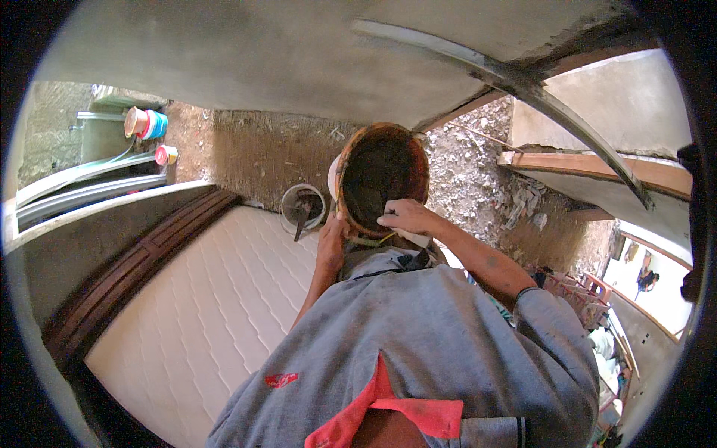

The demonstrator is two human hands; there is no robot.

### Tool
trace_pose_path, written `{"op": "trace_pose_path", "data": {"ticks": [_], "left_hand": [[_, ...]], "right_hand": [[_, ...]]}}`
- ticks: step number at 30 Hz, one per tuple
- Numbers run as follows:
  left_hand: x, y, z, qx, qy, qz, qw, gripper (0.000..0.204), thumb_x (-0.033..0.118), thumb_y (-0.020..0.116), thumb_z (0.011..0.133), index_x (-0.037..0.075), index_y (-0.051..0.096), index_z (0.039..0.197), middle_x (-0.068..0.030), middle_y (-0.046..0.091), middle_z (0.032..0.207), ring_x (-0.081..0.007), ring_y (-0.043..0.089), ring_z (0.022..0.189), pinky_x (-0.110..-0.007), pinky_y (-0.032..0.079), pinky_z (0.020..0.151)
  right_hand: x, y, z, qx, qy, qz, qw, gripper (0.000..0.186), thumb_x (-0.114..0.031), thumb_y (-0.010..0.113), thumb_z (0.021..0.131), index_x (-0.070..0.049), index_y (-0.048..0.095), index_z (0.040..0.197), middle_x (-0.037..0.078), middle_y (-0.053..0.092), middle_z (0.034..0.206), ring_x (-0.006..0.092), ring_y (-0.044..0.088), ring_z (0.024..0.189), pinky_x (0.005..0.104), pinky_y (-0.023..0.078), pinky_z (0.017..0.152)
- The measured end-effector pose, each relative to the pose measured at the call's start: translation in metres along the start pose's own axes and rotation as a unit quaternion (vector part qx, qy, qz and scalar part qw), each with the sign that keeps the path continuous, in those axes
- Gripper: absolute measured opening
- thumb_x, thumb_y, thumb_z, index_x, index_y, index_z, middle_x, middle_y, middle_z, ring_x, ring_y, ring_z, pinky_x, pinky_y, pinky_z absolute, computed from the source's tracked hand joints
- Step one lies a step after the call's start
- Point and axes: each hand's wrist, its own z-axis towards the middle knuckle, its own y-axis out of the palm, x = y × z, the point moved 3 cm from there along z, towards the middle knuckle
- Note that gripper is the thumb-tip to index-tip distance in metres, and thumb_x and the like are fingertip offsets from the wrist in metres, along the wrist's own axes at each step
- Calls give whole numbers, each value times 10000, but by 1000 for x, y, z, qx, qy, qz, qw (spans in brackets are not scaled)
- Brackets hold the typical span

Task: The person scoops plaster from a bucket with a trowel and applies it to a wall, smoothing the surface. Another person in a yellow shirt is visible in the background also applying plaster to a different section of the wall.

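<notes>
A round bucket [340,175] with a worn brownish rim stands right in front of me, and dark grey material [381,175] fills its inside. My left hand [331,240] is closed on the near left part of its rim. Over the near right part of the rim is my right hand [411,218], its fingers curled together; whatever they may hold is too small to make out. Just left of the bucket stands a smaller white pail [287,209], with a dark-handled tool [302,218] leaning in it.
A white quilted mattress [216,291] with a dark wooden headboard [134,261] lies to my left. Ahead rises a grey plastered wall [224,60], with a long metal bar [478,63] across its right part. Rubble [470,164] covers ground at right, near a wooden beam [582,164]. Pipes [97,179] lie far left.
</notes>
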Motion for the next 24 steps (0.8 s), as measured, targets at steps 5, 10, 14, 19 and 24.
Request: {"op": "trace_pose_path", "data": {"ticks": [5,10,14,19,24], "left_hand": [[-9,-11,11,-2,114,136,984,244,246,523,1024,14,595,1002,-85,507,930,-213,462,807,-337,382,749],[-28,-10,51,-2,-54,-60,997,271,265,538,991,46,588,1143,-136,617,1013,-299,580,874,-406,464,762],[-13,-6,70,-9,-17,-67,998,266,374,602,949,140,554,832,-59,532,767,-188,456,631,-355,426,647],[5,4,79,-18,9,-30,999,266,367,600,952,135,551,831,-48,504,746,-187,439,620,-358,418,635],[10,5,93,-10,26,-8,1000,266,359,598,954,130,549,830,-38,476,725,-186,421,609,-361,410,623]], "right_hand": [[-6,-14,-46,95,63,270,956,316,-359,673,950,-54,609,1002,67,631,789,206,621,695,381,514,602],[-40,-59,-72,276,-31,541,794,180,-236,608,991,-85,563,1077,39,604,790,165,607,636,335,522,569],[-71,-147,-111,508,-177,592,600,253,-220,616,973,-64,540,1157,46,589,868,155,600,644,317,526,578],[-156,-272,-216,801,-302,303,419,370,-127,591,951,-25,382,1239,95,529,944,165,581,678,314,522,534],[-222,-355,-277,896,-408,64,164,473,-11,621,920,-2,254,1219,164,487,1099,152,561,666,264,535,522]]}}
